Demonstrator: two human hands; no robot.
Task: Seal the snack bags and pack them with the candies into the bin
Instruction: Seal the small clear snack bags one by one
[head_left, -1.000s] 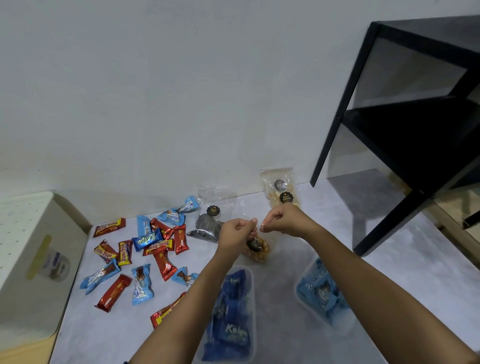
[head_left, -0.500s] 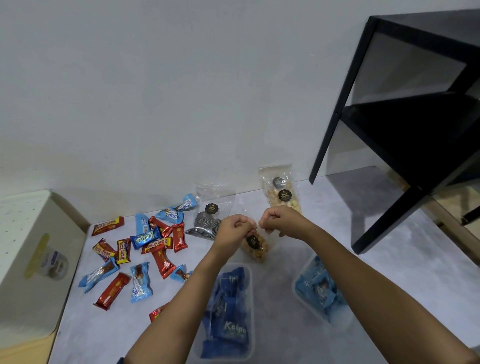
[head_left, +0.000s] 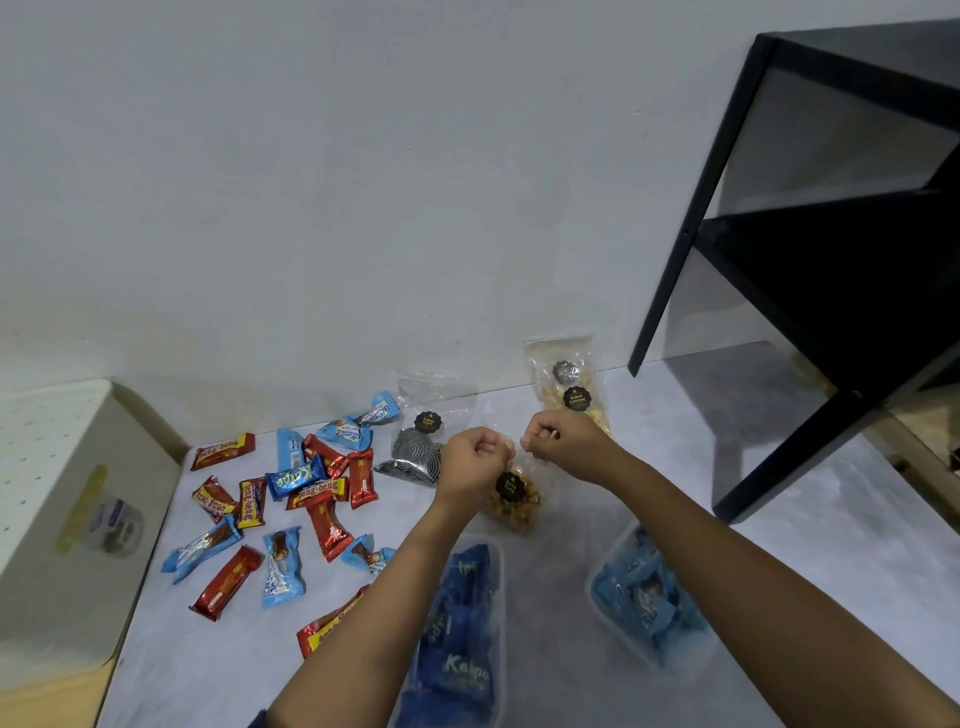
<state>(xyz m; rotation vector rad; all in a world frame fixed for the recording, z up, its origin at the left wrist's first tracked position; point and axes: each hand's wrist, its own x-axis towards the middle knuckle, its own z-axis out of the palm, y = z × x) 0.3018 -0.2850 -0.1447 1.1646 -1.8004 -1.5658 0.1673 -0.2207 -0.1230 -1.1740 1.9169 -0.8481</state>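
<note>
My left hand (head_left: 475, 457) and my right hand (head_left: 563, 441) pinch the top edge of a clear snack bag of brown nuts (head_left: 514, 501) and hold it up over the grey floor. A second clear bag with black-and-white swirl cookies (head_left: 418, 457) lies left of it. A third bag with pale biscuits (head_left: 569, 389) leans against the wall. Several red and blue wrapped candies (head_left: 311, 488) lie scattered at the left. Two clear plastic bins hold blue candy packs: one (head_left: 493, 551) under my left forearm, the other (head_left: 608, 566) under my right.
A white perforated box (head_left: 57, 499) with a handle slot stands at the left edge. A black metal shelf frame (head_left: 779, 291) stands at the right, its leg near my right arm. The white wall runs close behind the bags.
Both hands have stayed on the nut bag's top edge, shifting slightly. The view has tilted a little.
</note>
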